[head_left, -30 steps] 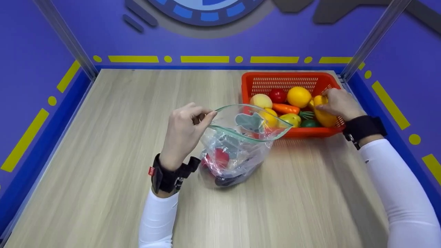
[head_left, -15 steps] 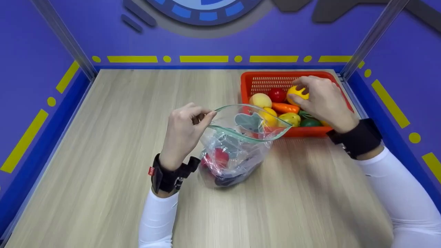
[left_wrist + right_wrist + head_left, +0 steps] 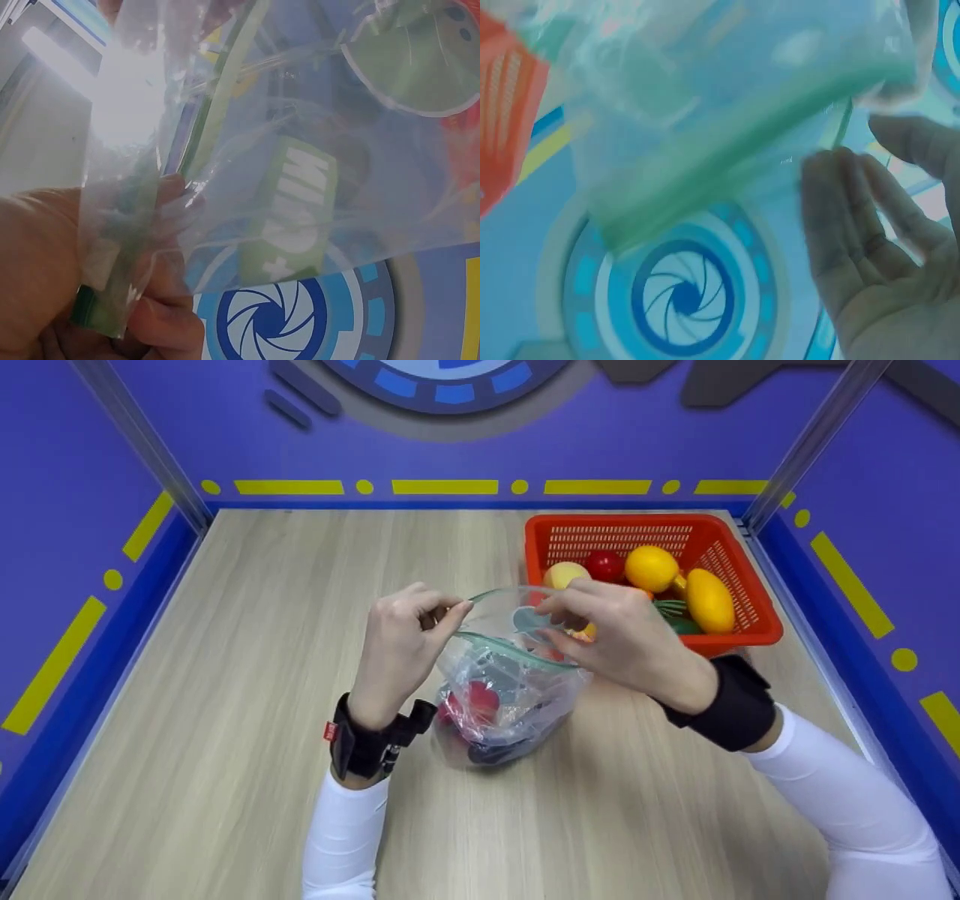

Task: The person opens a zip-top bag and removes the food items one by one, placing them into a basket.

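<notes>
A clear zip bag (image 3: 517, 701) with a green seal stands on the table, its mouth held apart. Through its wall show a red item (image 3: 480, 701) and a dark one (image 3: 501, 751) at the bottom. My left hand (image 3: 405, 645) pinches the left end of the seal between thumb and fingers; in the left wrist view the plastic passes between them. My right hand (image 3: 630, 637) is at the bag's right side, overlapping the rim. The right wrist view shows that hand (image 3: 889, 240) with loosely bent fingers and a gap to the thumb, close to the green seal.
A red basket (image 3: 765, 622) at the back right holds several fruits and vegetables, among them a mango (image 3: 710, 601), a yellow round fruit (image 3: 651, 568), a red one (image 3: 604, 565) and a pale one (image 3: 565, 575). Blue walls (image 3: 480, 457) enclose the wooden table (image 3: 225, 697).
My right hand has let go of the mango, which stays in the basket, and has come left and nearer to the bag's mouth. The left hand and the bag have kept still.
</notes>
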A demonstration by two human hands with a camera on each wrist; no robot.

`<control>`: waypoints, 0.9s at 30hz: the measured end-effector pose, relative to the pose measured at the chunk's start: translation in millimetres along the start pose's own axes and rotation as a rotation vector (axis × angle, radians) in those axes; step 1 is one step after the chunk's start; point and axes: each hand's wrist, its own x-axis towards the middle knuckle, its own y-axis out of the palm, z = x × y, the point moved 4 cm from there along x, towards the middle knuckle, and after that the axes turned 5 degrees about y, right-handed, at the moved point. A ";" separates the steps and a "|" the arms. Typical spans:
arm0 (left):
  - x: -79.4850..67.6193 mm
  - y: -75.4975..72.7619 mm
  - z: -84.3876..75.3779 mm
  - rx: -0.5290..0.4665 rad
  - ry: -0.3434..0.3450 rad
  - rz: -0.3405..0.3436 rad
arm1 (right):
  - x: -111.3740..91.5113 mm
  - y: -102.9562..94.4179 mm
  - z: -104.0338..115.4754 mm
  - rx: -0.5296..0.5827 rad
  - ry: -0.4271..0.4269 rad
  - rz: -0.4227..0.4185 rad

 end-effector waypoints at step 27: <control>-1.6 4.3 -3.2 0.000 0.048 0.029 | -2.1 138.6 -14.2 0.046 -0.031 0.582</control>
